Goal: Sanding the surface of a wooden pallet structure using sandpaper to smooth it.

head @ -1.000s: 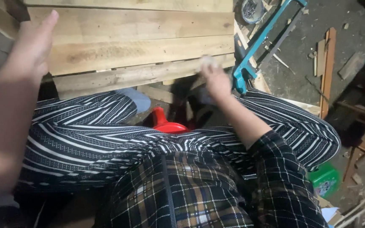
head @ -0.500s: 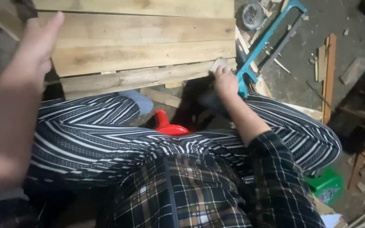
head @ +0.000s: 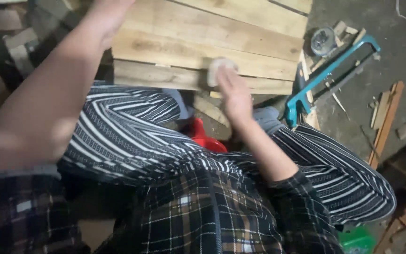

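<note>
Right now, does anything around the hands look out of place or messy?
Yes: wood offcuts lie scattered on the floor, and a teal hacksaw rests loose beside the pallet by the right hand.

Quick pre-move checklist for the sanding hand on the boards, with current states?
1. Right hand presses the small pale sanding block onto the pale wooden plank panel: ok.
2. Left hand braces the panel's upper left: ok, though partly out of frame.
3. Block sits flat on the board edge: cannot tell, blurred.
4. Teal-framed hacksaw lies apart from both hands: ok.
5. Red plastic object between the knees, clear of the panel: cannot tell.
</note>
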